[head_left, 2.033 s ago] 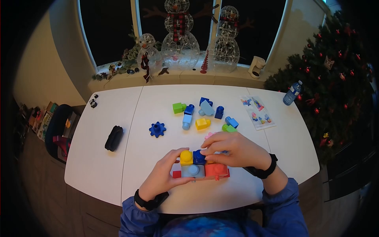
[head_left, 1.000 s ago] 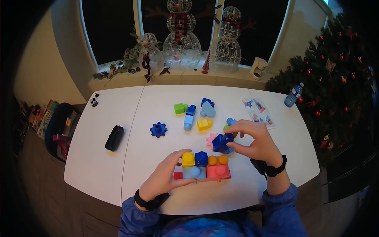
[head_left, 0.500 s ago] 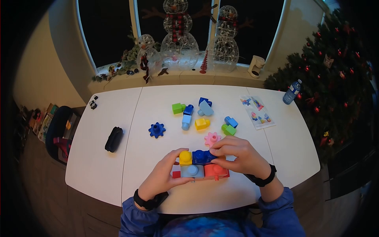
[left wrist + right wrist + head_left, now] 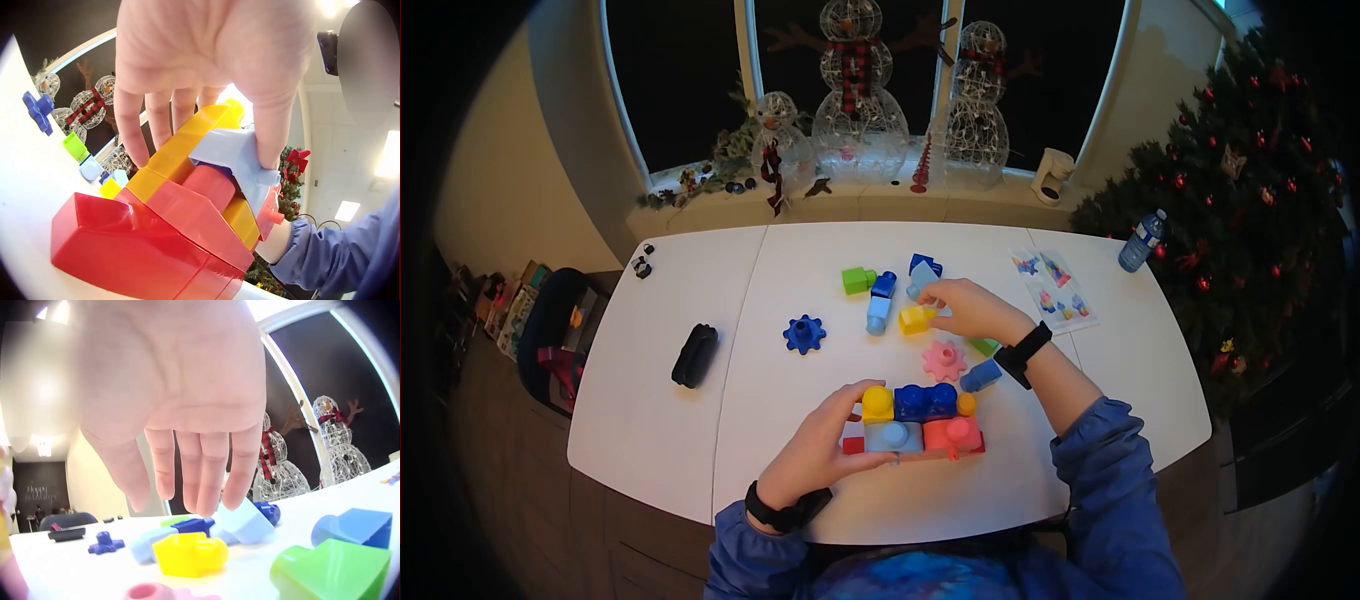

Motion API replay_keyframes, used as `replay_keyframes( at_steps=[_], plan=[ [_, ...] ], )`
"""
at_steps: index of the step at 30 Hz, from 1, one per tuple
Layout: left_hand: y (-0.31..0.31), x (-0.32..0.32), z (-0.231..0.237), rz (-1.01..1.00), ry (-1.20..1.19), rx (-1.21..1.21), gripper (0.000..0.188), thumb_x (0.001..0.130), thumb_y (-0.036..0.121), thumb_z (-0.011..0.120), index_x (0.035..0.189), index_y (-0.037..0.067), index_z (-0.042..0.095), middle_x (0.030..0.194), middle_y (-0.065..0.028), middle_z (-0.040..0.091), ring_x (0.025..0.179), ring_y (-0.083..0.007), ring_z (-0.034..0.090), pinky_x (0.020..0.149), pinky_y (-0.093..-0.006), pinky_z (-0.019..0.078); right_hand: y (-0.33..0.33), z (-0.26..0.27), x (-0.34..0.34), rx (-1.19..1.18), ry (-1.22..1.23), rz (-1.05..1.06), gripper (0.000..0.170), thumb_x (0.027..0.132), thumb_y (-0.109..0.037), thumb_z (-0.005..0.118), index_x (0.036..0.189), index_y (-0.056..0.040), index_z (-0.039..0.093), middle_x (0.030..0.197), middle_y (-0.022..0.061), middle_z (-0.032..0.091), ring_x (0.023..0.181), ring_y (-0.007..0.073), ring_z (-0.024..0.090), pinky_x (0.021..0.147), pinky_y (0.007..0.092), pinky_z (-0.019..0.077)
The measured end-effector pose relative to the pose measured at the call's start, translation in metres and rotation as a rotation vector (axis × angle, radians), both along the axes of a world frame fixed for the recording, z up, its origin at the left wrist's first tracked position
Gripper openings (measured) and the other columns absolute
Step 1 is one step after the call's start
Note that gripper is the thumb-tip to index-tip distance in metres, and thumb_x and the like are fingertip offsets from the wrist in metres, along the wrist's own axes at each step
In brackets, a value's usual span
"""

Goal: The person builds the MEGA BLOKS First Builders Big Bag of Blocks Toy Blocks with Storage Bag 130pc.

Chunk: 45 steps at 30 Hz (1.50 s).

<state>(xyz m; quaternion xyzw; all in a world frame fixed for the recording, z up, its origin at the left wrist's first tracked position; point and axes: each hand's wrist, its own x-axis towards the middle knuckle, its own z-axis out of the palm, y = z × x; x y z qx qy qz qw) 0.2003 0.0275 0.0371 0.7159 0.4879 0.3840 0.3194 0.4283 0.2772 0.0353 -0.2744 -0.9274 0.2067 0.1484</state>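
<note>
Head view: left hand (image 4: 815, 445) has the block stack (image 4: 925, 430) gripped at its left end, thumb on the near side, fingers round the far side, stack on the near part of the desk (image 4: 640, 420). Right hand (image 4: 975, 310) reaches out over the loose yellow block (image 4: 914, 320), fingers spread loosely and pointing down, nothing held; can't tell if the fingertips touch the light blue piece (image 4: 921, 280) just behind. Pink gear (image 4: 944, 360) sits between yellow block and stack, blue block (image 4: 981, 376) just beside the gear. Dark blue gear (image 4: 804, 334) further left, black case (image 4: 696, 355) beyond that
</note>
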Motion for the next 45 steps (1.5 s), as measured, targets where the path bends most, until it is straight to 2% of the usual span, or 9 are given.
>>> replay_keyframes(
  at_steps=[2, 7, 11, 20, 23, 27, 34, 40, 45],
  plan=[
    [0.000, -0.001, 0.001, 0.006, 0.004, -0.015, 0.087, 0.077, 0.025, 0.093, 0.149, 0.009, 0.047, 0.142, -0.0160, 0.058, 0.125, -0.0316, 0.060, 0.099, -0.0389, 0.0537, 0.009, -0.016, -0.005, 0.029, -0.054, -0.019, 0.033, 0.084, -0.008, 0.072, 0.116, -0.0056, 0.067, 0.107, 0.0160, 0.074, 0.104, 0.0372, 0.070, 0.090, 0.0451, 0.0560],
    [0.001, -0.001, 0.000, 0.011, 0.007, -0.041, 0.090, 0.074, 0.025, 0.095, 0.149, 0.009, 0.047, 0.145, -0.0153, 0.058, 0.129, -0.0309, 0.060, 0.102, -0.0402, 0.0528, 0.016, -0.027, -0.010, 0.007, -0.159, -0.070, 0.036, 0.082, -0.005, 0.071, 0.117, -0.0071, 0.066, 0.106, 0.0188, 0.073, 0.103, 0.0396, 0.069, 0.089, 0.0470, 0.0558],
    [0.001, 0.000, 0.000, -0.006, 0.008, 0.015, 0.085, 0.079, 0.024, 0.091, 0.149, 0.009, 0.046, 0.139, -0.0174, 0.058, 0.122, -0.0334, 0.061, 0.098, -0.0392, 0.0548, 0.011, -0.019, -0.009, -0.029, -0.169, -0.082, 0.033, 0.082, -0.006, 0.071, 0.114, -0.0059, 0.067, 0.102, 0.0188, 0.073, 0.099, 0.0391, 0.069, 0.087, 0.0454, 0.0560],
    [0.001, 0.001, 0.003, 0.006, 0.012, 0.008, 0.084, 0.079, 0.023, 0.091, 0.149, 0.008, 0.047, 0.139, -0.0179, 0.058, 0.121, -0.0338, 0.061, 0.098, -0.0393, 0.0550, -0.056, 0.057, 0.041, -0.057, 0.228, -0.123, 0.029, 0.089, -0.011, 0.076, 0.116, -0.0020, 0.070, 0.104, 0.0098, 0.070, 0.089, 0.0194, 0.068, 0.079, 0.0303, 0.0550],
    [0.001, 0.001, 0.001, 0.013, 0.014, 0.014, 0.084, 0.079, 0.023, 0.091, 0.149, 0.008, 0.047, 0.139, -0.0183, 0.058, 0.122, -0.0340, 0.061, 0.098, -0.0394, 0.0550, -0.095, 0.082, 0.058, -0.065, 0.345, -0.166, 0.026, 0.085, -0.007, 0.078, 0.109, -0.0030, 0.070, 0.098, 0.0097, 0.069, 0.084, 0.0203, 0.068, 0.074, 0.0303, 0.0542],
    [0.002, 0.001, -0.001, 0.026, 0.024, -0.005, 0.088, 0.075, 0.024, 0.094, 0.149, 0.008, 0.047, 0.143, -0.0163, 0.058, 0.126, -0.0320, 0.061, 0.101, -0.0406, 0.0543, -0.130, 0.099, 0.072, -0.017, 0.322, -0.044, 0.027, 0.080, -0.002, 0.083, 0.104, -0.0028, 0.070, 0.094, 0.0086, 0.069, 0.079, 0.0197, 0.068, 0.071, 0.0295, 0.0552],
    [0.002, 0.001, -0.002, 0.024, 0.015, -0.031, 0.091, 0.074, 0.023, 0.095, 0.149, 0.007, 0.046, 0.148, -0.0146, 0.057, 0.130, -0.0301, 0.060, 0.104, -0.0413, 0.0537, -0.151, 0.070, 0.063, -0.117, 0.340, -0.009, 0.023, 0.080, -0.002, 0.085, 0.100, -0.0008, 0.073, 0.102, 0.0112, 0.072, 0.088, 0.0273, 0.072, 0.079, 0.0329, 0.0586],
    [0.003, 0.001, -0.003, 0.021, 0.015, 0.009, 0.086, 0.079, 0.024, 0.091, 0.149, 0.007, 0.047, 0.144, -0.0175, 0.057, 0.125, -0.0334, 0.061, 0.098, -0.0396, 0.0553, -0.157, 0.051, 0.066, -0.032, 0.409, -0.072, 0.025, 0.080, -0.004, 0.087, 0.101, -0.0015, 0.073, 0.106, 0.0112, 0.072, 0.092, 0.0273, 0.072, 0.081, 0.0326, 0.0582],
    [0.004, 0.000, -0.003, 0.013, 0.033, 0.024, 0.086, 0.078, 0.025, 0.092, 0.149, 0.007, 0.046, 0.145, -0.0180, 0.057, 0.125, -0.0340, 0.061, 0.098, -0.0396, 0.0551, -0.163, 0.044, 0.065, -0.058, 0.444, -0.115, 0.027, 0.079, -0.002, 0.087, 0.102, -0.0022, 0.072, 0.104, 0.0098, 0.071, 0.090, 0.0236, 0.071, 0.076, 0.0309, 0.0567]
  ],
)
